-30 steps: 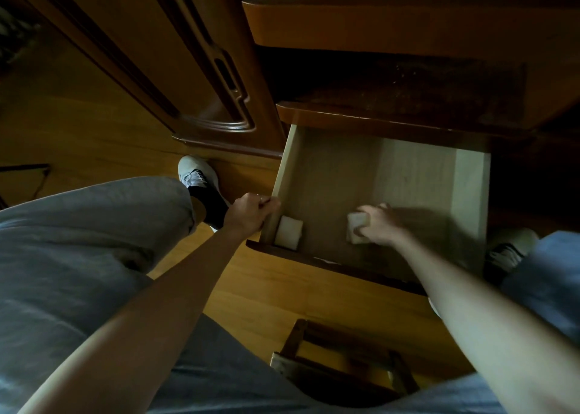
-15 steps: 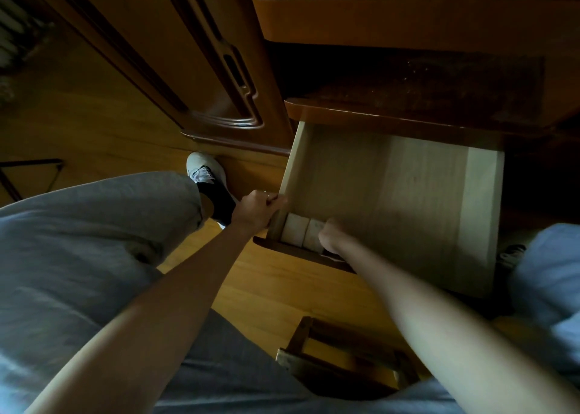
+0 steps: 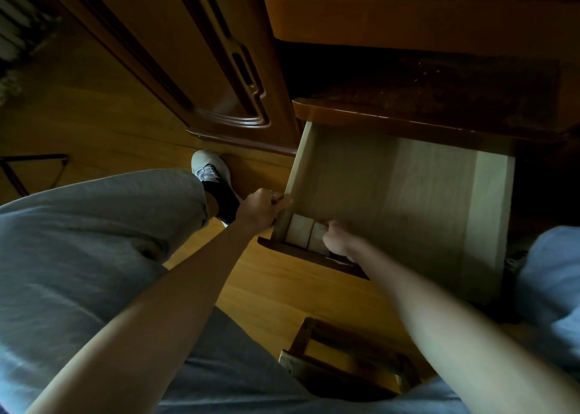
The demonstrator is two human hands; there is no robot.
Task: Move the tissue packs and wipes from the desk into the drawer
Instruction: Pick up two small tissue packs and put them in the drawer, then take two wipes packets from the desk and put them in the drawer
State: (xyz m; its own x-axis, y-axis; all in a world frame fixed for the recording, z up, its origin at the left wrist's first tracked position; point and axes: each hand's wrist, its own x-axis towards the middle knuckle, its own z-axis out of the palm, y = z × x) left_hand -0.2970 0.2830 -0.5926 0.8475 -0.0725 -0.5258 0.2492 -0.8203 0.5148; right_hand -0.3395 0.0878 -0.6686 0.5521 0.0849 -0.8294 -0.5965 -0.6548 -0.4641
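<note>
In the drawer [image 3: 408,200], near-left corner: second tissue pack [image 3: 316,237] being seated.
Right hand [image 3: 340,239] grips it beside the first pack [image 3: 298,232]; left hand [image 3: 262,208] clasps the drawer's side. Next move: release, withdraw.

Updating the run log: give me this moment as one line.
drawer: open | two packs: side by side, front-left corner | right hand: on second pack | left hand: grips drawer's left wall

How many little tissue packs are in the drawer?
2. One pack stands in the drawer's front left corner; the second pack touches its right side, under the right hand. More could hide behind that hand.
</note>
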